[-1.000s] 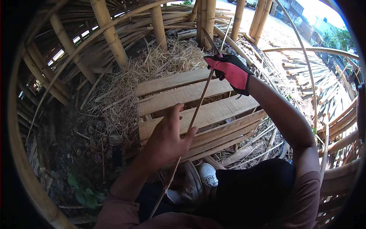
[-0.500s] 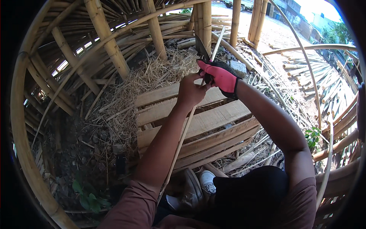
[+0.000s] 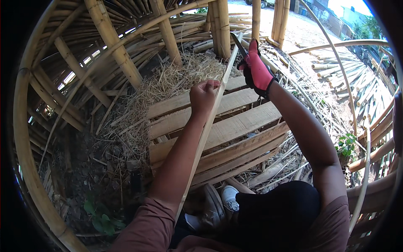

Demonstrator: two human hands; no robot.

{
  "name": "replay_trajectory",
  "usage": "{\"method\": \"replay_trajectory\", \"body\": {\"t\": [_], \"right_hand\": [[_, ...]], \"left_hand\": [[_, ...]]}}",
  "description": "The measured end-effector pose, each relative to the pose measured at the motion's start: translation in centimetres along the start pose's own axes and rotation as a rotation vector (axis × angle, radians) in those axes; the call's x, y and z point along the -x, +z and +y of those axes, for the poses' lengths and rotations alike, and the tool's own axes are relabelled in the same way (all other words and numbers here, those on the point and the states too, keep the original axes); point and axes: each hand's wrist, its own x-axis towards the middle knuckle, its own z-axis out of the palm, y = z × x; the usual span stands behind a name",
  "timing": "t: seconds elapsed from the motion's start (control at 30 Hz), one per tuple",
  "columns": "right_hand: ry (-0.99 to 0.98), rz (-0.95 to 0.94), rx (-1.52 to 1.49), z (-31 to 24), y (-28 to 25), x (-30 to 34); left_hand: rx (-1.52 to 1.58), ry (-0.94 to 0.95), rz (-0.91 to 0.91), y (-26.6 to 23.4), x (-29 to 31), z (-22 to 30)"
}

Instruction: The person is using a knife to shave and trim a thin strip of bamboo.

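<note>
While the bare left hand [image 3: 204, 95] is closed around a pale bamboo strip [image 3: 208, 126] slanting over the slatted wooden crate [image 3: 239, 124], the gloved right hand [image 3: 259, 70] grips a knife [image 3: 239, 45] past the crate's far edge, near the strip; contact is unclear. Dry straw [image 3: 168, 80] lies left of and beyond the crate.
</note>
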Motion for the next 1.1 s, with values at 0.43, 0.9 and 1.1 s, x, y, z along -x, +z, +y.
{"method": "replay_trajectory", "body": {"t": [0.43,0.9,1.1], "right_hand": [[0.104,-0.655,0.896,-0.2,-6.3,0.4],[-0.394,-0.404,1.146,1.6,-1.6,1.2],[-0.440,-0.294,1.317,1.8,0.6,0.8]], "left_hand": [[0.318,0.161,0.009,-0.9,0.1,1.0],[0.398,0.344,-0.129,-0.1,1.3,2.6],[0.486,0.342,-0.102,-0.3,1.2,1.9]]}}
